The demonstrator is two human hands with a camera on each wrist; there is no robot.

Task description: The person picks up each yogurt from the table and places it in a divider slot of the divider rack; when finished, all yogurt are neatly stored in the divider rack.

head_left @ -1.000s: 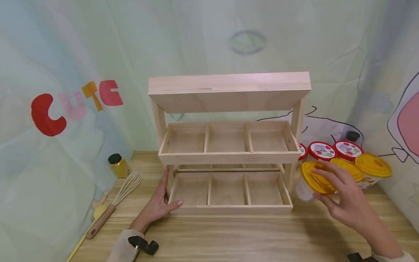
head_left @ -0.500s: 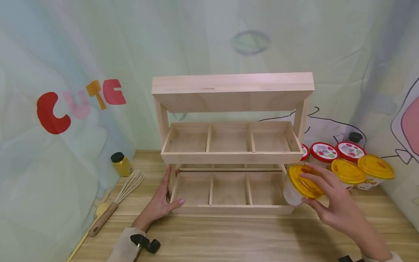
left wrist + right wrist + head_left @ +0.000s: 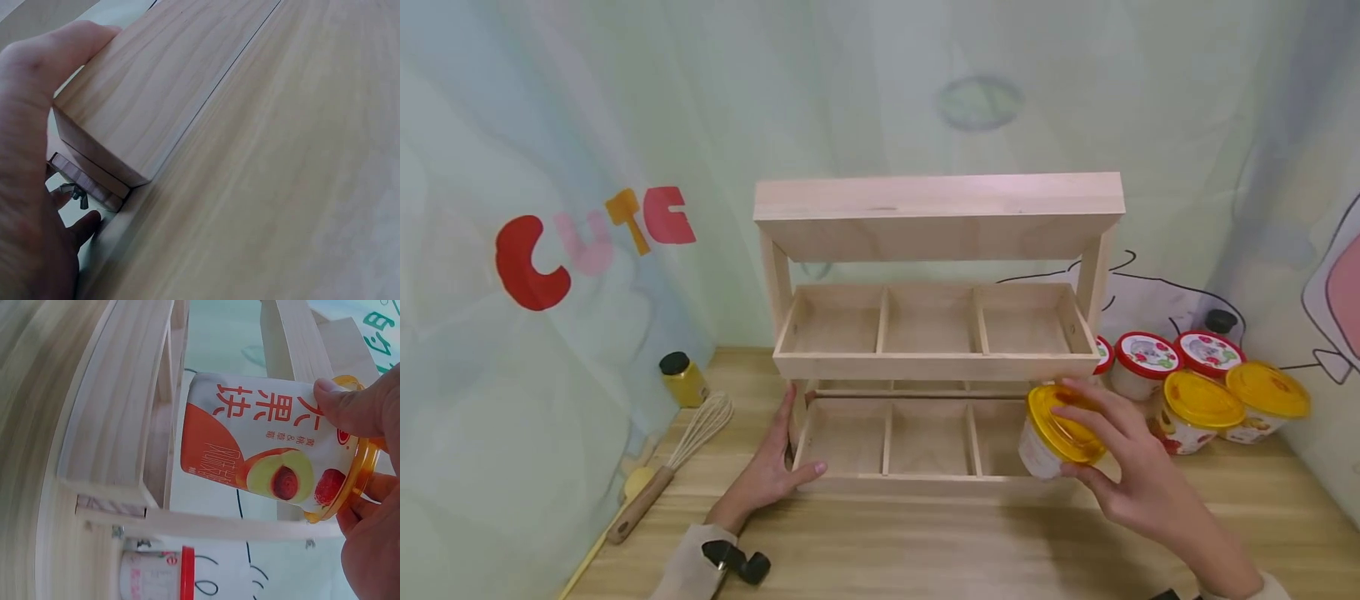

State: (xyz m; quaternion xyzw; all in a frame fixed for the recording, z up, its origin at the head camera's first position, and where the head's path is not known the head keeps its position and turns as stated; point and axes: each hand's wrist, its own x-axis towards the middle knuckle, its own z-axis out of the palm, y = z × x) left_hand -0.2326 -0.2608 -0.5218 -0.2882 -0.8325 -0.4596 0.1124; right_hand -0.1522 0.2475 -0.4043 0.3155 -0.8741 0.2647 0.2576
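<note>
My right hand holds a yogurt cup by its yellow lid, thumb on one side and fingers across the top. The cup is tilted and overlaps the right compartment of the lower tray in the head view. Up close, its white and red label carries a halved peach and a strawberry. A two-tier wooden rack, three compartments per tray, stands in the middle. My left hand grips the lower tray's left end, thumb over the front edge, fingers down the side near a wing nut.
Two more yellow-lidded cups stand at the right. Behind them are several red-lidded tubs and a black-capped item. A whisk and a yellow jar with a black lid are at the left.
My right hand has carried the yogurt cup leftward from beside the other yellow-lidded cups to the rack's lower right compartment. The left hand keeps its grip on the rack.
</note>
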